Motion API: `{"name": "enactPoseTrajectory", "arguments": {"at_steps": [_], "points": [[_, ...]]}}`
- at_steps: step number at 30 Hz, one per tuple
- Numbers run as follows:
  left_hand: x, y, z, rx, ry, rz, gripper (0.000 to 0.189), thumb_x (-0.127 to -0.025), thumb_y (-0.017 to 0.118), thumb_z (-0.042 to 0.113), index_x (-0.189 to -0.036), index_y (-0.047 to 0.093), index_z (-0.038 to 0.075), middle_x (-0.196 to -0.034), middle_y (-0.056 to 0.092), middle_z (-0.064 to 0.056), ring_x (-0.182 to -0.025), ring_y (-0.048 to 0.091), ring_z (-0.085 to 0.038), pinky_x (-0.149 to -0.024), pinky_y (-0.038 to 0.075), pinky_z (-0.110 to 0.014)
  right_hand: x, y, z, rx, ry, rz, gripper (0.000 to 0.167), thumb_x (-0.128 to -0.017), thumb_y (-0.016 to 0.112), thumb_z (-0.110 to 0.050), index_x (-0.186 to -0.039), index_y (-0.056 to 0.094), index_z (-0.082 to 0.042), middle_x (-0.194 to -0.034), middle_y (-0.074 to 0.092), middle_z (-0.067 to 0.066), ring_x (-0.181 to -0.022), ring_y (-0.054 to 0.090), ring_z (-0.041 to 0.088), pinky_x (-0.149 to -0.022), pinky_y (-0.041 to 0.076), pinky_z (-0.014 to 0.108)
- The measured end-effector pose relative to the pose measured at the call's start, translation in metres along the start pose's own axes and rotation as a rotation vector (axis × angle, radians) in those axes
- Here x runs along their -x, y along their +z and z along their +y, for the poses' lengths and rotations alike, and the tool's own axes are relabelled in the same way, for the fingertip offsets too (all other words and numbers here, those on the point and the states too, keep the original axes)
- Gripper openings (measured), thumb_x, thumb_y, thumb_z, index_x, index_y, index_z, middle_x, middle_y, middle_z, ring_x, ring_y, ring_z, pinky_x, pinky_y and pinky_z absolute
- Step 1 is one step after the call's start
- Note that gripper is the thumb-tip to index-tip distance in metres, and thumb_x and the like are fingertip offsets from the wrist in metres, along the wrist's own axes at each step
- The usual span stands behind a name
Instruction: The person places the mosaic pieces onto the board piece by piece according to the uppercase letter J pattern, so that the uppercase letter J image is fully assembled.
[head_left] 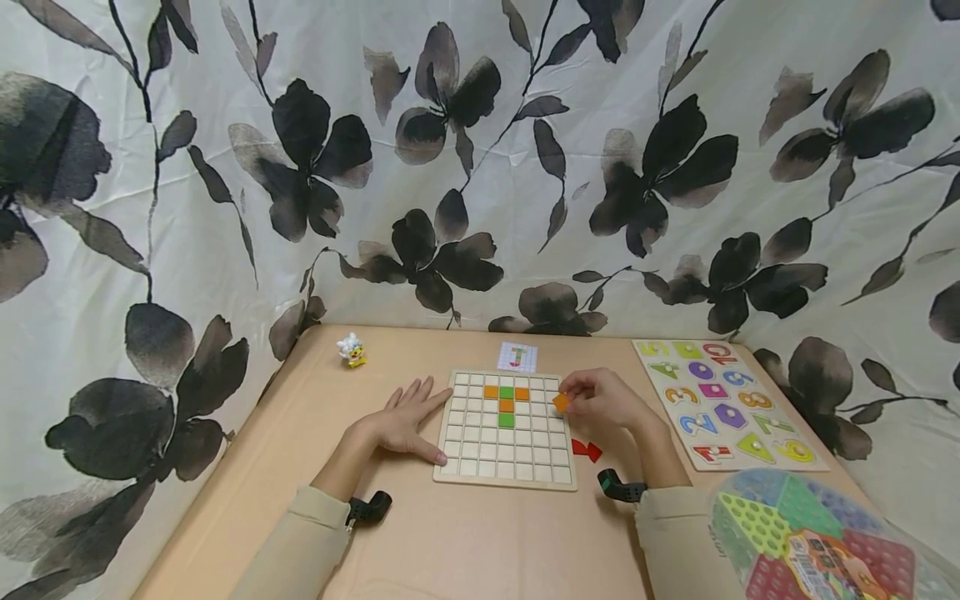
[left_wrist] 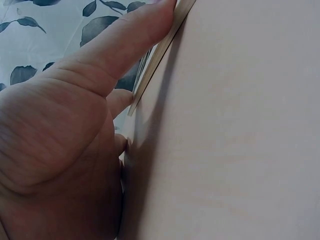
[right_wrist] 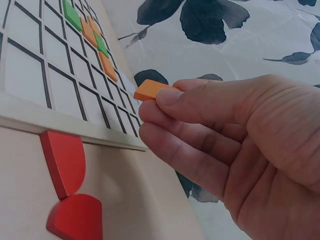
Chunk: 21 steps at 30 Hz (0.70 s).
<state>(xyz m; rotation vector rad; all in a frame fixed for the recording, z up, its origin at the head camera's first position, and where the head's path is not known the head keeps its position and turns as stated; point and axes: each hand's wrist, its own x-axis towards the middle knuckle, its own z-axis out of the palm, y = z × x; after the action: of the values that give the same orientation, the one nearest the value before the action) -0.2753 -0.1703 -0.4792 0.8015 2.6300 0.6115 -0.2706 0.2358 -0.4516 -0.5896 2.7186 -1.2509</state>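
Observation:
A wooden grid board [head_left: 472, 450] lies in the middle of the table. In its upper part, orange and green square tiles [head_left: 507, 406] form a T: three across, two down the stem. My left hand [head_left: 405, 421] is spread along the board's left side, thumb and forefinger at its edge; the left wrist view shows the thumb against the wooden rim [left_wrist: 155, 65]. Between thumb and forefinger, my right hand [head_left: 603, 398] pinches an orange tile [right_wrist: 150, 90] over the board's right edge. Two red pieces with rounded sides [right_wrist: 67, 162] lie beside that edge.
Behind the board lies a small card [head_left: 517, 357] with a coloured T picture. A little white-and-yellow toy figure [head_left: 351, 350] stands at the back left. To the right are a number-and-shape puzzle board [head_left: 693, 396] and a clear container [head_left: 817, 533] of coloured pieces. Floral cloth [head_left: 480, 183] hangs behind.

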Motion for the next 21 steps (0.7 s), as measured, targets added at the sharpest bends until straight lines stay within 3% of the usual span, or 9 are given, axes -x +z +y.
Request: {"name": "enactPoseTrajectory", "arguments": {"at_steps": [6, 21], "points": [[0.000, 0.000, 0.000, -0.004, 0.001, 0.004, 0.123, -0.074, 0.085, 0.066, -0.168, 0.020, 0.021, -0.174, -0.003, -0.024, -0.161, -0.007, -0.043, -0.128, -0.005, -0.065, -0.002, 0.005, -0.006, 0.010, 0.044, 0.037, 0.019, -0.090, 0.074, -0.001, -0.106, 0.075, -0.011, -0.094, 0.068, 0.005, -0.089, 0.060, 0.024, -0.082, 0.055, 0.029], [-0.001, 0.001, -0.002, -0.007, 0.006, 0.003, 0.123, -0.074, 0.084, 0.066, -0.168, 0.020, 0.022, -0.174, -0.003, -0.025, -0.161, -0.007, -0.043, -0.128, -0.005, -0.065, -0.007, 0.013, -0.013, 0.000, 0.012, 0.053, 0.020, -0.086, 0.086, -0.011, -0.104, 0.077, -0.013, -0.090, 0.070, 0.003, -0.084, 0.061, 0.022, -0.074, 0.054, 0.024]]}}
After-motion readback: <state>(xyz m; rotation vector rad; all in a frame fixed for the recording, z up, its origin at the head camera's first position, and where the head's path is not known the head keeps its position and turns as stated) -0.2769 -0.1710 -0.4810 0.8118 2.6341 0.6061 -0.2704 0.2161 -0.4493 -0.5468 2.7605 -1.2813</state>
